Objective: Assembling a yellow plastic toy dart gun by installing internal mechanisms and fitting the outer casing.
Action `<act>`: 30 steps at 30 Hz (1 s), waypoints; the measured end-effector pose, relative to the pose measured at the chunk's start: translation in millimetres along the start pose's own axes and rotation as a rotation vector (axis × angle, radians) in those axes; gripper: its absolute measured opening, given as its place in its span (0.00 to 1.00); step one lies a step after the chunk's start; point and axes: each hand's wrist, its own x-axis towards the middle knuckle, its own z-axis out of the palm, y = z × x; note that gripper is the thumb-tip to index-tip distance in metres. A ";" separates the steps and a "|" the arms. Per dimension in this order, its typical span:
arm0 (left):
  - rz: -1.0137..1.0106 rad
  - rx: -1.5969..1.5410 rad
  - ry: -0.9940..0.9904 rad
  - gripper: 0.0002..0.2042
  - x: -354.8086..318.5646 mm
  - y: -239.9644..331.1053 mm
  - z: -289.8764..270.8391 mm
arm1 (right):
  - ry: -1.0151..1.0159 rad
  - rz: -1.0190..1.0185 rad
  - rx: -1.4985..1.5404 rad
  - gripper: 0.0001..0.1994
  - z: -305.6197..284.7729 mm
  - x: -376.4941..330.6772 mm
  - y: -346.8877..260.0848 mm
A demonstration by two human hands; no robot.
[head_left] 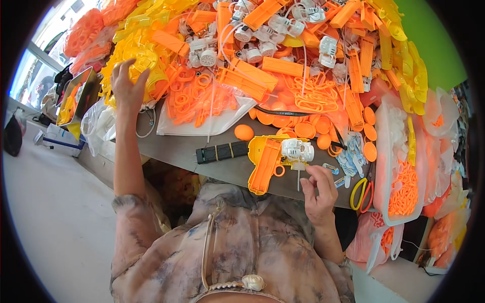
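Note:
A half-built toy gun [275, 156] lies on the grey table [227, 169] in front of me: a yellow shell, an orange grip and a white gear block [298, 150] set in it. My right hand [319, 189] rests just below the gear block, fingertips pinched on a thin white stem hanging from it. My left hand [127, 83] reaches far out to the left, fingers spread over a heap of yellow plastic parts [141, 55]; nothing shows in its grasp.
Orange bars, rings and discs [303, 96] and white gear blocks [262, 30] are heaped across the table. A black block [222, 151] lies left of the toy. Yellow-handled scissors [359, 192] and bags of orange parts [404, 187] sit right. A tray [76, 96] stands far left.

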 end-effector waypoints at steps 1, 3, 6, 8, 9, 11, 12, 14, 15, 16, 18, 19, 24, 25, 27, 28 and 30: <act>0.106 0.173 0.060 0.24 8.8 4.2 12.0 | 0.002 0.000 -0.003 0.12 2.3 0.8 -0.3; 0.203 0.355 0.119 0.29 20.2 6.2 25.4 | -0.038 0.002 0.013 0.11 4.4 0.8 -3.5; 0.239 0.527 0.005 0.30 36.1 -10.6 45.3 | -0.051 -0.102 -0.003 0.11 8.7 4.9 -5.4; 0.192 0.436 0.011 0.28 38.3 -18.6 49.2 | -0.049 -0.101 -0.014 0.12 7.5 6.0 -8.8; 0.142 0.348 0.017 0.25 38.4 -22.3 49.1 | -0.050 -0.102 -0.024 0.13 7.0 6.5 -9.9; 0.116 0.323 0.041 0.23 37.7 -21.5 40.8 | -0.042 -0.101 -0.032 0.12 5.7 4.9 -8.0; 0.087 0.300 0.067 0.21 39.2 -21.2 34.8 | -0.038 -0.103 -0.038 0.12 5.1 4.5 -6.8; 0.188 0.324 0.158 0.20 50.9 -29.5 21.8 | -0.045 -0.098 -0.025 0.12 3.3 5.3 -6.8; 0.287 0.351 0.252 0.19 57.3 -33.5 11.7 | -0.054 -0.096 -0.011 0.12 2.5 6.8 -7.7; 0.286 0.353 0.251 0.19 65.6 -33.3 2.6 | -0.056 -0.096 -0.010 0.12 2.3 8.7 -8.6; 0.463 0.695 0.186 0.19 85.3 -30.3 -20.3 | -0.050 -0.131 -0.019 0.11 4.1 14.0 -10.9; 0.463 0.697 0.186 0.19 94.7 -27.2 -31.0 | -0.051 -0.131 -0.017 0.11 5.8 15.3 -11.0; 0.657 0.832 0.163 0.18 121.6 -19.2 -64.2 | -0.043 -0.207 0.020 0.09 11.6 17.4 -13.1; 0.716 0.841 0.174 0.18 121.4 -17.0 -65.9 | -0.045 -0.207 0.022 0.09 11.8 17.5 -13.6; 0.774 0.840 0.204 0.16 126.9 -13.4 -57.2 | -0.074 -0.182 0.036 0.09 11.8 17.3 -14.5; 0.830 0.839 0.236 0.14 131.5 -13.6 -53.2 | -0.076 -0.185 0.037 0.09 12.1 17.8 -14.1; 0.774 0.768 0.325 0.13 143.2 -19.0 -47.6 | -0.060 -0.230 0.032 0.09 12.3 18.3 -13.1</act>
